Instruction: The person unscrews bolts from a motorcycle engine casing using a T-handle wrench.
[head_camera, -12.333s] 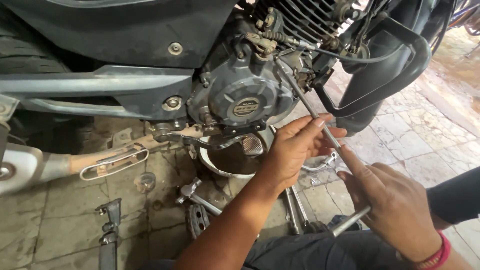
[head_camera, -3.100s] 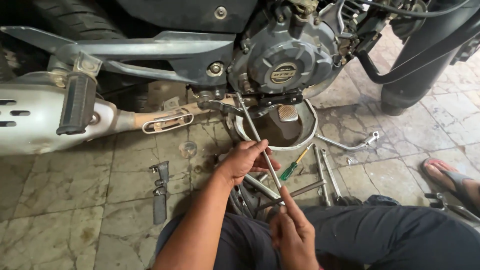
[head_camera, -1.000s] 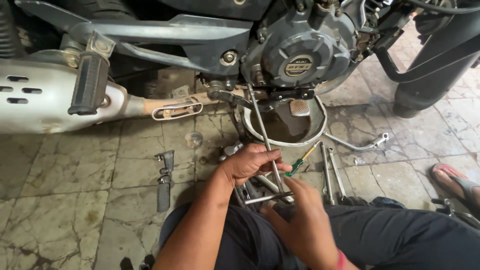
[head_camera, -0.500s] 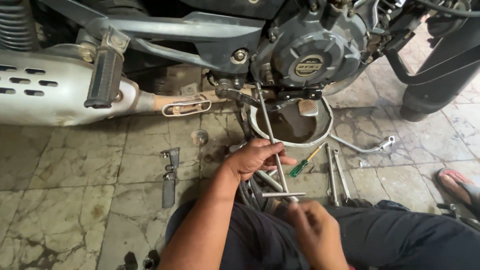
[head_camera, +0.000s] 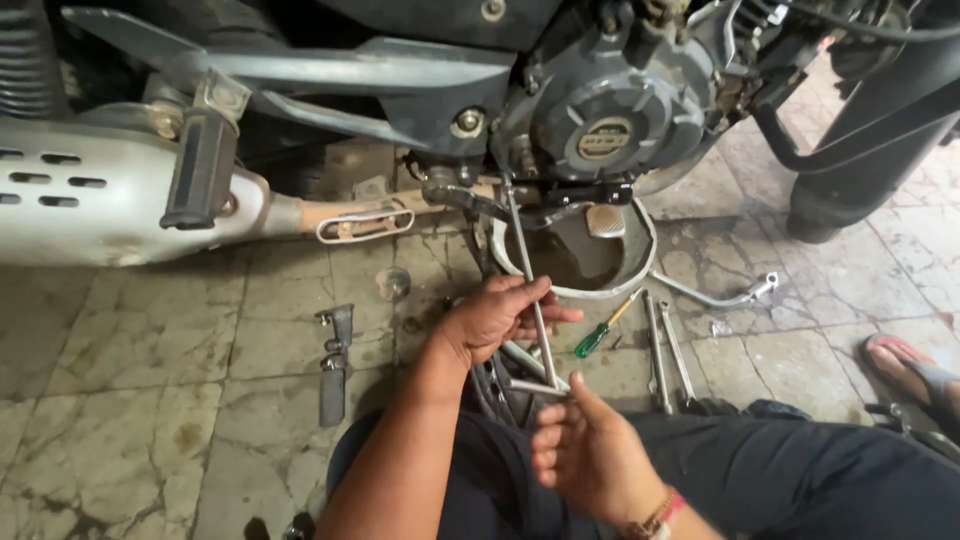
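The motorcycle (head_camera: 560, 110) fills the top of the view, its engine (head_camera: 610, 130) above a drain pan (head_camera: 640, 265) of dark oil, the silver exhaust (head_camera: 90, 190) and footpeg (head_camera: 200, 170) at left. Set against half a second ago, the view sits a little lower and closer; the bike and pan lie as they did.

The long T-wrench (head_camera: 530, 290) stands tilted, its tip up at the engine's underside, its crossbar low near the person's lap. The left hand (head_camera: 495, 315) stays curled around the shaft midway, fingers wrapped. The right hand (head_camera: 590, 455) has come up toward the crossbar: fingers loosely bent, thumb tip at the bar's end. Whether it truly grips the bar cannot be told.

A green screwdriver (head_camera: 600, 330) and two spanners (head_camera: 665, 350) lie on the tiles (head_camera: 150, 350) right of the wrench. A small dark bracket (head_camera: 333, 360) lies to the left.

The wrench tip is hidden among engine parts. A sandalled foot (head_camera: 915, 365) is cut off at the right edge.
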